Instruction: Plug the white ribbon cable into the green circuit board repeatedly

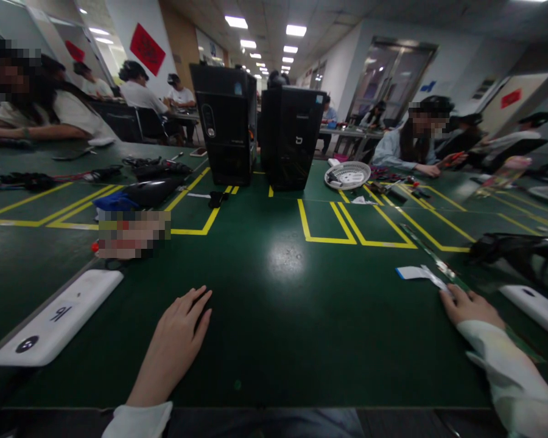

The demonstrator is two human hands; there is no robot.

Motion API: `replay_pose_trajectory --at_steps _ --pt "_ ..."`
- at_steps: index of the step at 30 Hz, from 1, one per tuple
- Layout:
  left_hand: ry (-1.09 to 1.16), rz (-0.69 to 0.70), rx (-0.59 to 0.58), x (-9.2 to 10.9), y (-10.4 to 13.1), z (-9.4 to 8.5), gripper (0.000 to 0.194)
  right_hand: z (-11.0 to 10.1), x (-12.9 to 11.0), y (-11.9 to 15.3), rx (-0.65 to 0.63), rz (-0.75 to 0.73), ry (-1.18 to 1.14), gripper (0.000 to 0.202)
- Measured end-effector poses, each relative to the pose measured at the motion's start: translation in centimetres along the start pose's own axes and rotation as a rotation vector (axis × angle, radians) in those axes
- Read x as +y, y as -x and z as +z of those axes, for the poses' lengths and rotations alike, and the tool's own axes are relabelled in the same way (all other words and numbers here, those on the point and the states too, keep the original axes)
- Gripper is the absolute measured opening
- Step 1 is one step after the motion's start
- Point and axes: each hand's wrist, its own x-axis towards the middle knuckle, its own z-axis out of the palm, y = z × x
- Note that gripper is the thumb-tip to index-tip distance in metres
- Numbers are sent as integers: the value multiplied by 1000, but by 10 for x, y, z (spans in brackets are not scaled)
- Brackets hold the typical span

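Observation:
My left hand [182,331] rests on the green table [296,340] with its fingers spread and nothing in them. At the right, my right hand [472,307] is by a white ribbon cable with a blue end [415,272] and a thin green strip [445,267]. Its fingers are bent down at the near end of these two; whether they grip either one is not clear. A white device [536,310] lies just right of that hand, and another white device [59,316] lies left of my left hand.
Two black computer towers [226,125] stand at the table's far side. Right of them is a white basket [347,175] with small items. Cables and a blue item [114,204] lie at the left, a black bag-like thing [520,252] at the right. Several people sit around.

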Motion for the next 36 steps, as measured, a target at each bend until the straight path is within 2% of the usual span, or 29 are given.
replay_pose_trajectory --at_steps 3,5,7,10,13,16,20,23,28,32,36 --pt "3 3 22 -1 0 2 52 -6 -13 2 -242 261 96 63" --pt "7 4 36 -1 1 4 53 -9 -19 3 -283 297 99 61" --pt "9 4 39 -1 1 4 53 -11 -22 5 -267 285 91 62" --pt "12 -4 35 0 1 3 53 -7 -20 6 -202 204 90 63" --pt "10 -4 19 -1 1 3 53 5 -21 4 -92 6 36 59" --pt "8 -1 9 -3 1 5 53 16 -39 2 -18 -195 -39 53" --pt "16 5 21 -3 1 6 52 17 -93 1 50 -389 -159 51" --pt "17 1 31 -3 1 5 51 9 -147 0 82 -533 -250 55" --pt "4 4 24 0 -1 2 50 -10 -239 3 66 -750 -375 47" --pt "13 -9 30 1 -1 0 48 -29 -305 25 14 -915 -460 43" --pt "24 -25 28 2 -1 -2 46 -43 -349 57 -37 -1019 -532 44"
